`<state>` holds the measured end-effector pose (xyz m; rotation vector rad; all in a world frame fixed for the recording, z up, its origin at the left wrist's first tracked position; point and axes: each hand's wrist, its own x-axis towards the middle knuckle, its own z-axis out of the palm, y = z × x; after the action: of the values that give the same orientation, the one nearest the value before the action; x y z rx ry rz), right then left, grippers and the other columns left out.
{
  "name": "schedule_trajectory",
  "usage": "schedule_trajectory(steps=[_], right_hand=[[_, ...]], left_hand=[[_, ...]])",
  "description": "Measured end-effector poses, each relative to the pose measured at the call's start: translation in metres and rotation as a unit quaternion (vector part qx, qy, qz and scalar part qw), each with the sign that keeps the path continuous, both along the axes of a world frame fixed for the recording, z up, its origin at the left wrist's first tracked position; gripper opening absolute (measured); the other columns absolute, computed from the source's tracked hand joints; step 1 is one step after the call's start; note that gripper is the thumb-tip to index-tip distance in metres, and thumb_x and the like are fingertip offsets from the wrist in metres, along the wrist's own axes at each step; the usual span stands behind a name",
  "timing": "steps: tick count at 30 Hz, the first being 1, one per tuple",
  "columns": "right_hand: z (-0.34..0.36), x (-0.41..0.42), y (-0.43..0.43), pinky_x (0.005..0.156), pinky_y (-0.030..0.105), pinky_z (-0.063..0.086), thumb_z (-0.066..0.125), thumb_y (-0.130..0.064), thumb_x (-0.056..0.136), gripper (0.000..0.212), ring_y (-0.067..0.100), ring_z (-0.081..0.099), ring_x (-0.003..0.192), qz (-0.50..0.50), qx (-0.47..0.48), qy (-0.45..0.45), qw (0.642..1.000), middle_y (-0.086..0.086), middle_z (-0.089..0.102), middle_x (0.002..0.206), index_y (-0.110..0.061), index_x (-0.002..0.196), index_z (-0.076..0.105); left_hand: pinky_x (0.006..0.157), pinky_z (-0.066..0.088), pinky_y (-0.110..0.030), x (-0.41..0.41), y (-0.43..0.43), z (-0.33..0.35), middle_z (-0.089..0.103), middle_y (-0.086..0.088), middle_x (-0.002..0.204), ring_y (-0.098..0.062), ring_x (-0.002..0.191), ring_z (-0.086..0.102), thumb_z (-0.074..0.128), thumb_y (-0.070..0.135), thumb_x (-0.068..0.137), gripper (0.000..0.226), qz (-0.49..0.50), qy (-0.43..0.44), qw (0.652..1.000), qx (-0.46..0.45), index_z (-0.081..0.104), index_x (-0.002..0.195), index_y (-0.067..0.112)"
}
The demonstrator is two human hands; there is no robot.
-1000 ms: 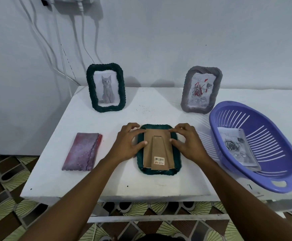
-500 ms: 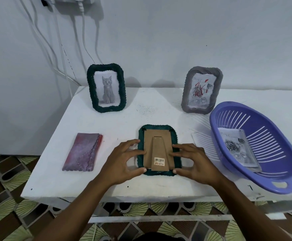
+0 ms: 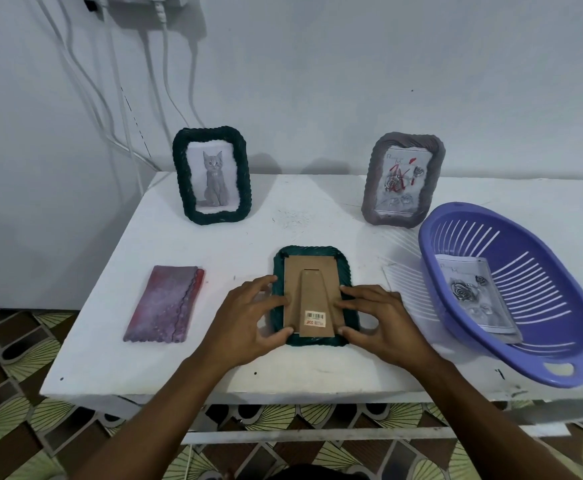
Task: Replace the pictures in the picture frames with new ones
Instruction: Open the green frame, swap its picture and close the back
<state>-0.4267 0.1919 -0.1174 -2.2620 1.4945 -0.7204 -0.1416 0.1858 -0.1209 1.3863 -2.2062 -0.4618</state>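
Head view. A dark green face-down frame [image 3: 312, 258] lies flat near the front middle of the white worktop [image 3: 144, 358], long side running away from the person. Its brown cardboard backing [image 3: 297, 282] faces up, with the fold-out stand lying flat on it and a barcode sticker [image 3: 315, 318] near the stand's lower end. The left hand [image 3: 248, 320] holds the frame's lower left part: forefinger laid across the rim onto the backing, thumb at the bottom left corner. The right hand [image 3: 380, 320] holds the lower right part the same way, fingers on the backing's right edge and thumb at the bottom right corner. Whether the backing is lifted from the frame cannot be told. At the back left a green cat frame [image 3: 212, 174] stands upright; at the back right a grey frame [image 3: 402, 180] stands upright with a rose picture in it. To the right sits a purple slotted basket [image 3: 425, 244] holding a loose picture [image 3: 473, 299] of roses. A purple-red pouch [image 3: 167, 304] lies flat to the left, well apart from the hands. White cables [image 3: 110, 98] hang down the wall at the upper left.
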Motion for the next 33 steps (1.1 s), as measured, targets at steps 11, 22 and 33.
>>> schedule_trajectory(steps=[11, 22, 33], right_hand=[[0.001, 0.037, -0.014, 0.107, 0.033, 0.038, 0.067, -0.039, 0.086, 0.039, 0.008, 0.048, 0.127, -0.016, 0.019, -0.065, 0.998, -0.006, 0.051, 0.141, -0.026, 0.123, 0.064], [-0.005, 0.007, -0.020, 0.110, 0.031, 0.032, 0.064, -0.018, 0.090, 0.035, 0.025, 0.050, 0.128, -0.124, 0.007, 0.022, 0.992, 0.009, 0.054, 0.139, -0.012, 0.124, 0.064], [-0.002, 0.008, -0.019, 0.107, 0.026, 0.030, 0.063, -0.020, 0.091, 0.035, 0.023, 0.049, 0.128, -0.125, 0.015, 0.035, 0.991, 0.007, 0.053, 0.140, -0.013, 0.125, 0.063]], left_hand=[[0.107, 0.031, -0.035, 0.004, -0.022, 0.028, 0.045, 0.011, 0.139, -0.007, 0.127, 0.034, 0.052, 0.057, 0.082, 0.050, 0.014, 0.029, 0.999, -0.013, 0.058, 0.125, 0.032], [0.112, 0.011, -0.051, -0.075, -0.026, 0.017, 0.020, -0.004, 0.158, -0.031, 0.142, 0.016, 0.033, 0.080, 0.077, 0.075, 0.009, -0.215, 0.977, -0.004, 0.033, 0.143, 0.043], [0.108, 0.020, -0.053, -0.078, -0.024, 0.016, 0.029, -0.007, 0.150, -0.033, 0.133, 0.027, 0.043, 0.076, 0.072, 0.072, 0.010, -0.203, 0.978, -0.034, 0.045, 0.134, 0.039]])
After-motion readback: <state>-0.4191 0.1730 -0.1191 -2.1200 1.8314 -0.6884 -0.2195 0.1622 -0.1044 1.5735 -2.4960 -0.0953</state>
